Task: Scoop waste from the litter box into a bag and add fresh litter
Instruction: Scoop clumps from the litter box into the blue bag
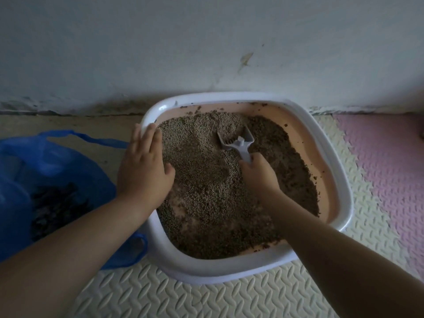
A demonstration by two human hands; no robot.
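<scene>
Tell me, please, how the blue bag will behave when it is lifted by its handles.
The bag looks like thin film, crumpled and slumped, so it will probably be floppy and sag. Dark waste lies low inside, so the bottom will likely hang heavy.

Wall: pale, scuffed, grimy at base. Floor mats: cream, diamond-embossed; pink at right. Light dim.

Scuffed wall behind — cream-and-pink foam mat below.
</scene>
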